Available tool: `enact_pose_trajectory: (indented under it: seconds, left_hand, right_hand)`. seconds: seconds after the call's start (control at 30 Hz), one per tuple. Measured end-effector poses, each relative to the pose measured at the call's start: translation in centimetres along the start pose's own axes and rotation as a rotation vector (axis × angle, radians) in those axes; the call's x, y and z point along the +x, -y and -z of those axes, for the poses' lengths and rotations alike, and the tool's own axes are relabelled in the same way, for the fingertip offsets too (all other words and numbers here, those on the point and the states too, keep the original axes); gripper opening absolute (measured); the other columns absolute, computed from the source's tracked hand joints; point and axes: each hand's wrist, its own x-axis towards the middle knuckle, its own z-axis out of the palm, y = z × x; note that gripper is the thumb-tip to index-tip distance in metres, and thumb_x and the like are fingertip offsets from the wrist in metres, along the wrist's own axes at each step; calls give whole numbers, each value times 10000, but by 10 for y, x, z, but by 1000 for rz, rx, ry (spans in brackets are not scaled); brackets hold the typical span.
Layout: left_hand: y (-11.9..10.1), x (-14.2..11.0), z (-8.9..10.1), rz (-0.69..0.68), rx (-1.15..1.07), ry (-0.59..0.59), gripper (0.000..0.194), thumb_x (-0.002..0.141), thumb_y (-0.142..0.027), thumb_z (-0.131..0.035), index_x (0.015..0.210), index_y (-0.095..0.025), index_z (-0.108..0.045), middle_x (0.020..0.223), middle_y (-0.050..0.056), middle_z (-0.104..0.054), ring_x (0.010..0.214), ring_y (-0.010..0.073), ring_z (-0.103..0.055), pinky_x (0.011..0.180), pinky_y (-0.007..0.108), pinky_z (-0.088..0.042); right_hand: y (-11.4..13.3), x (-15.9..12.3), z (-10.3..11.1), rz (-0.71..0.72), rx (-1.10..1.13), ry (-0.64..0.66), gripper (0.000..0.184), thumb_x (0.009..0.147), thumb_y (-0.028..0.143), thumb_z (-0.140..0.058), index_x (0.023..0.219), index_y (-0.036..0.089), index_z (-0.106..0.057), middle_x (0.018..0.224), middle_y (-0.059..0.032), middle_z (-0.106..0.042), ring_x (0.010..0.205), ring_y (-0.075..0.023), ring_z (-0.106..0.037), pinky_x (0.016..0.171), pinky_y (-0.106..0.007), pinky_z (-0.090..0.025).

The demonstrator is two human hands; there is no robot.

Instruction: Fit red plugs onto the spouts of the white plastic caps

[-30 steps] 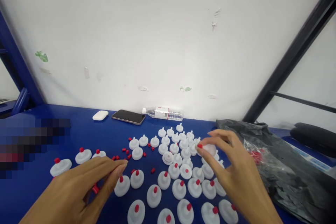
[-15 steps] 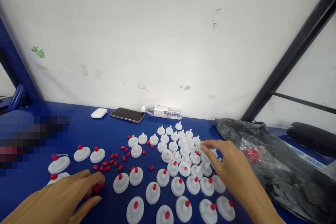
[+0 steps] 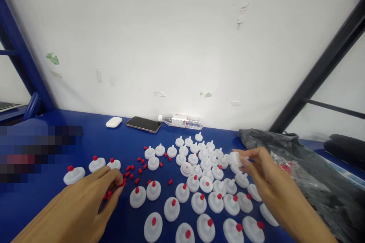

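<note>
Left hand (image 3: 85, 202): fingertips nearly together at small red plastic caps (image 3: 128, 168), whether any is gripped cannot be told | Right hand (image 3: 270, 182): round white plastic piece (image 3: 235, 158) pinched between thumb and fingers, near white stemmed plastic discs (image 3: 153, 163) on blue bench (image 3: 97, 138)

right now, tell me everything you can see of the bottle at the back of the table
The bottle is clear and looks plastic, with a white cap, a ridged lower part and a white label marked with red. It lies on its side on the blue table by the wall, cap beside the phone; whether they touch is unclear. Nothing holds it.
</note>
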Motion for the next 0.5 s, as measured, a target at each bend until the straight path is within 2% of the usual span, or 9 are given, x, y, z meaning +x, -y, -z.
enact_pose_trajectory:
  seconds: [0.1,0.23,0.3,0.4,0.5]
  left_hand:
    - [-5,3,2,-31,12,-38,251,1001,-385,-388,921,-266,-593,756,-10,-696,633,210,-669,572,310,-436]
    - [-14,7,6,-54,-32,24,271,1023,-373,-360,841,-273,-535,650,-53,-620,531,168,-610,534,306,-404]
    - [-20,12,9,-46,-76,51,280,1025,-373,-357,822,-271,-520,610,-69,-588,479,144,-568,507,288,-391]
    - [-30,17,13,-22,-164,75,293,1022,-386,-360,779,-271,-478,544,-84,-530,415,121,-508,426,251,-350]
    - [-39,12,13,49,-279,135,325,1042,-458,-384,801,-271,-497,551,-88,-545,413,110,-512,395,216,-365]
  right_hand:
    - [18,-9,2,29,46,18,356,1025,636,-448,1117,321,-586,1204,-29,-775,1031,-229,-763,767,-283,-596]
    - [48,-21,-4,97,61,81,294,1029,599,-514,1192,384,-634,1184,31,-769,972,-180,-755,629,-212,-553]
    - [66,-28,-10,130,108,147,235,1006,545,-598,1203,422,-638,1127,75,-773,949,-162,-754,688,-207,-554]
    - [90,-36,-21,170,221,225,197,925,399,-753,1091,427,-651,1005,147,-761,919,-124,-741,813,-191,-537]
    - [103,-44,-37,269,247,265,267,826,317,-864,947,364,-631,876,169,-742,810,-120,-739,739,-179,-525]
